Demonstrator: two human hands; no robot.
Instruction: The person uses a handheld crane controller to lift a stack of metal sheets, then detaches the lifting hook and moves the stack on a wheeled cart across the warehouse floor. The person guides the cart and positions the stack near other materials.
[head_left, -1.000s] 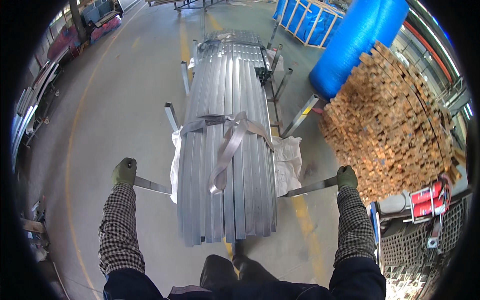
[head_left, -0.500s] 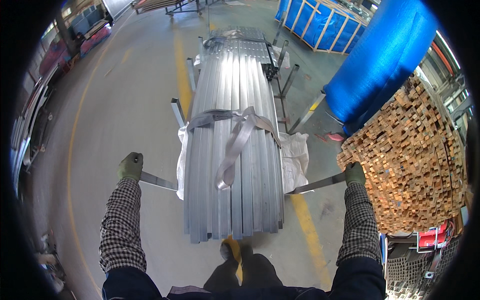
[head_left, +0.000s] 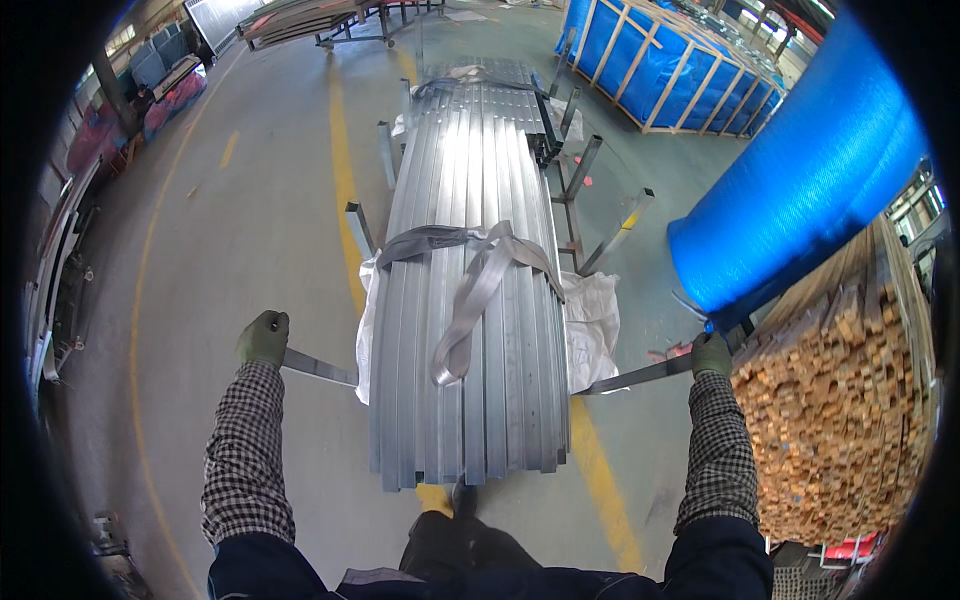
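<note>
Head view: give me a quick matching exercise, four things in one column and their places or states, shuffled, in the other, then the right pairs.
Things:
1. Left hand
2. Grey strap
3. Blue roll
4. White sheeting

Places and states:
A. Beside the stacked wooden strips, at the right of the view
B. Sticking out on both sides of the metal profiles
C. Closed on the left handle bar
D. Lying across the top of the profiles, with a loose end

Right pairs: 1-C, 2-D, 3-A, 4-B
</note>
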